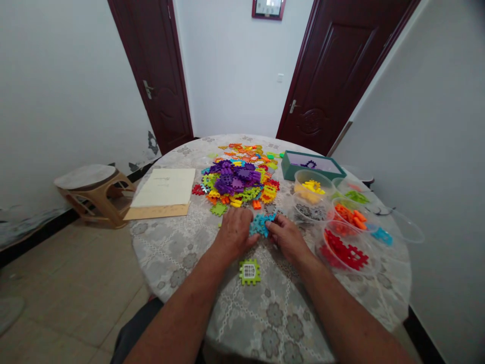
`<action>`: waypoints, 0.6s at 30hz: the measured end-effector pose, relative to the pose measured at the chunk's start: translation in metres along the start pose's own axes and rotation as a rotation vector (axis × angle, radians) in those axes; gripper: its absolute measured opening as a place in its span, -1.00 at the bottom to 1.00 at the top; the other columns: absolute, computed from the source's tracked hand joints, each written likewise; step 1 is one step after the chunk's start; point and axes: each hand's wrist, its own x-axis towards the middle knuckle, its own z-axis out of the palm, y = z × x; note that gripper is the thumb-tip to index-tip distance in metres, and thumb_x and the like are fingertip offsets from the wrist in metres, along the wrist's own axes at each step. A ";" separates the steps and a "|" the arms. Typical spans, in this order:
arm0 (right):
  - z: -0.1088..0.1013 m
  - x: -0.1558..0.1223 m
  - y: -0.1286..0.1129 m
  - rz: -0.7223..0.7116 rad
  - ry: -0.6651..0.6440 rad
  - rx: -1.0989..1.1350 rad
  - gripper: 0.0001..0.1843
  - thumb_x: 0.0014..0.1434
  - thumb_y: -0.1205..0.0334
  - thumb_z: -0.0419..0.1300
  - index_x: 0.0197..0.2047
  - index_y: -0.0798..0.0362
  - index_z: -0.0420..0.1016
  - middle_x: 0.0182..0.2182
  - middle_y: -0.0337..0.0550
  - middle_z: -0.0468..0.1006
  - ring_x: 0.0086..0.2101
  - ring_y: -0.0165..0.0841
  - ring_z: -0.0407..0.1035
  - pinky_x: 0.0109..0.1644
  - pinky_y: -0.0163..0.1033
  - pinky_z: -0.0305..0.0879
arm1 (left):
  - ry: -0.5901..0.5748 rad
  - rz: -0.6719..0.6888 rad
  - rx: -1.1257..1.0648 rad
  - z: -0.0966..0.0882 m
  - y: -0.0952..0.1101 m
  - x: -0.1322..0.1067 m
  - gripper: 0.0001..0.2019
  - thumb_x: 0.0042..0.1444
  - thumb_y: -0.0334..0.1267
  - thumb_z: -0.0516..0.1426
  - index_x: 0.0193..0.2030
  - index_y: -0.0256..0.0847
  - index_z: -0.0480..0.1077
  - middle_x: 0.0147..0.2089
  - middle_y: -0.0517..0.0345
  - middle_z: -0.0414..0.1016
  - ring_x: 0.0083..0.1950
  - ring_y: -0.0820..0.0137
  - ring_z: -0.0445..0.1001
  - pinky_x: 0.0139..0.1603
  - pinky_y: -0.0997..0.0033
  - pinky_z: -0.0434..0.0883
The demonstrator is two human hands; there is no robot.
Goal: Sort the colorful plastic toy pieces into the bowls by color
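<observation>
Blue interlocking plastic building pieces (258, 225) are between my two hands, just in front of the heap. My left hand (235, 230) is closed at their left side, its fingers curled and thumb low. My right hand (287, 236) pinches their right edge between thumb and fingers. How many blue pieces there are, I cannot tell. Nearer to me, a lime-green square piece (249, 272) with a white window grid lies flat on the cloth. Beyond my hands rises a heap of mixed pieces (237, 177), purple on top, with a green piece (219, 209) at its near edge.
Clear round tubs at right hold yellow (313, 187), grey (312, 211), orange (350, 216) and red pieces (346, 251). Behind them stands a green box (289, 169). Pale sheets (165, 187) lie at left on the round table (162, 253). A stool (94, 194) stands beyond the left edge.
</observation>
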 end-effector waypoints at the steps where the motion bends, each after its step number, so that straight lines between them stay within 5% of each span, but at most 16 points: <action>1: 0.000 0.000 0.001 0.008 -0.010 0.005 -0.80 0.12 0.08 0.37 -0.25 0.01 0.58 -0.42 -0.23 0.55 -0.45 -0.39 0.35 -0.42 -0.33 0.27 | 0.013 0.021 0.007 0.001 0.003 -0.002 -0.69 0.19 -0.15 0.31 -0.01 -0.11 0.34 0.07 -0.08 0.45 0.11 0.05 0.35 0.12 0.03 0.32; 8: -0.006 0.000 -0.001 0.093 -0.065 0.117 -0.69 0.10 0.03 0.43 -0.16 -0.01 0.53 -0.41 -0.26 0.53 -0.50 -0.41 0.31 -0.49 -0.33 0.21 | 0.077 0.108 -0.060 -0.003 -0.007 -0.003 -0.61 0.24 0.03 0.30 0.04 -0.14 0.37 0.07 -0.10 0.47 0.13 0.05 0.38 0.17 0.03 0.33; 14: -0.009 0.002 -0.008 0.015 0.128 0.151 -0.61 0.06 -0.01 0.42 -0.10 -0.03 0.54 -0.40 -0.26 0.54 -0.49 -0.39 0.32 -0.50 -0.32 0.22 | 0.044 -0.128 0.071 -0.019 -0.042 0.002 -0.78 0.35 -0.27 0.16 0.09 -0.16 0.48 0.06 -0.10 0.49 0.15 0.10 0.40 0.22 0.09 0.34; 18: -0.005 0.002 -0.007 -0.019 0.102 0.115 -0.64 0.09 -0.01 0.39 -0.10 -0.02 0.56 -0.39 -0.26 0.54 -0.51 -0.39 0.31 -0.49 -0.29 0.23 | -0.042 -0.156 0.165 -0.009 -0.041 0.008 -0.71 0.30 -0.18 0.21 0.12 -0.15 0.52 0.11 -0.14 0.51 0.18 0.04 0.40 0.22 0.04 0.35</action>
